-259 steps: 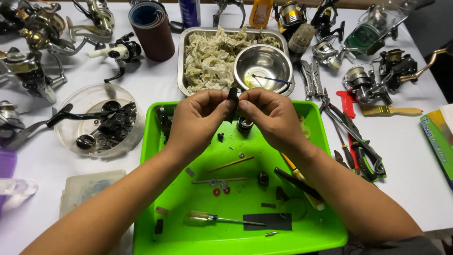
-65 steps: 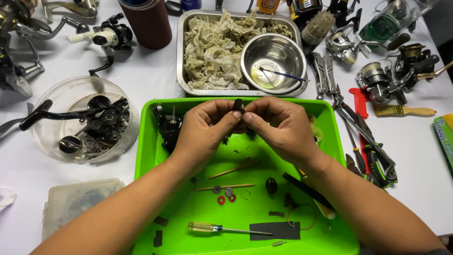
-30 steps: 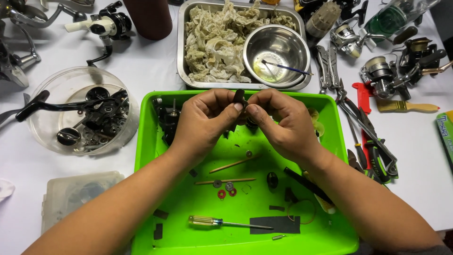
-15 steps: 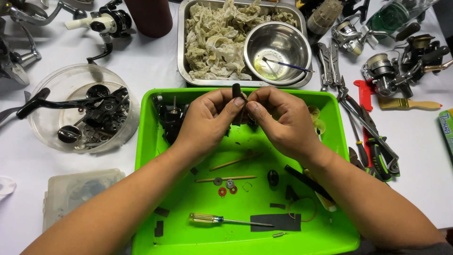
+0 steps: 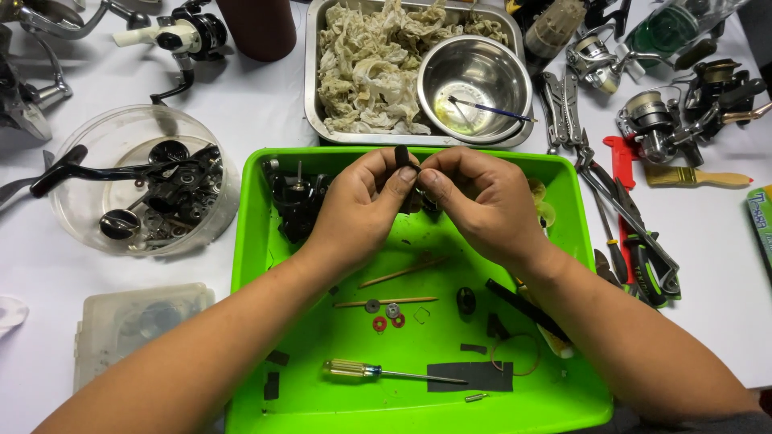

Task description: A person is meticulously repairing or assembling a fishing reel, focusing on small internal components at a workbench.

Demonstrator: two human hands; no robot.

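Note:
My left hand (image 5: 366, 205) and my right hand (image 5: 482, 201) meet over the far end of a bright green tray (image 5: 249, 265). Together they pinch a small black reel part (image 5: 402, 157) between thumbs and fingertips; only its top end shows above the fingers. Just left of my left hand a black reel body (image 5: 293, 201) lies in the tray. Below the hands lie two thin wooden sticks (image 5: 402, 273), small red and grey washers (image 5: 386, 315), a yellow-handled screwdriver (image 5: 378, 371) and a dark strip (image 5: 470, 376).
A steel tray of crumpled rags (image 5: 370, 64) holds a steel bowl (image 5: 474, 76) with a small brush. A clear round tub (image 5: 141, 189) with black reel parts stands left. Pliers and tools (image 5: 627, 233), a paintbrush (image 5: 696, 177) and several fishing reels (image 5: 667, 120) lie right.
The view has drifted slightly, so the table sits lower in the frame. Both hands stay together over the tray, turning the small black part a little between the fingertips.

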